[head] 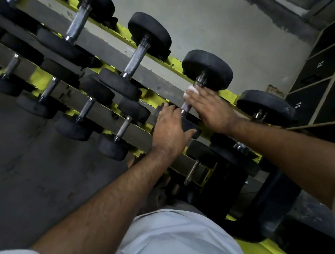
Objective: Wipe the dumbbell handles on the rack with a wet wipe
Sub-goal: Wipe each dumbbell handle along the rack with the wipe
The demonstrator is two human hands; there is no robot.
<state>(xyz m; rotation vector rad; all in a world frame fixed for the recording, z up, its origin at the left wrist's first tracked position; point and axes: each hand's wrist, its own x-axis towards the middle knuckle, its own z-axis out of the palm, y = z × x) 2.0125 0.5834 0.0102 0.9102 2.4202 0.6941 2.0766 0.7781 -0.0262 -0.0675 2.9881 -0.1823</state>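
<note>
A yellow and grey rack runs diagonally and holds several black dumbbells with metal handles. My right hand lies over the handle of one top-row dumbbell and holds a white wet wipe against it near the far head. My left hand grips the near black head of the same dumbbell, thumb along its side. Most of the handle is hidden under my right hand.
More dumbbells sit further up the top row, and another to the right. Smaller ones fill the lower row. Black numbered lockers stand at right. Dark floor lies left.
</note>
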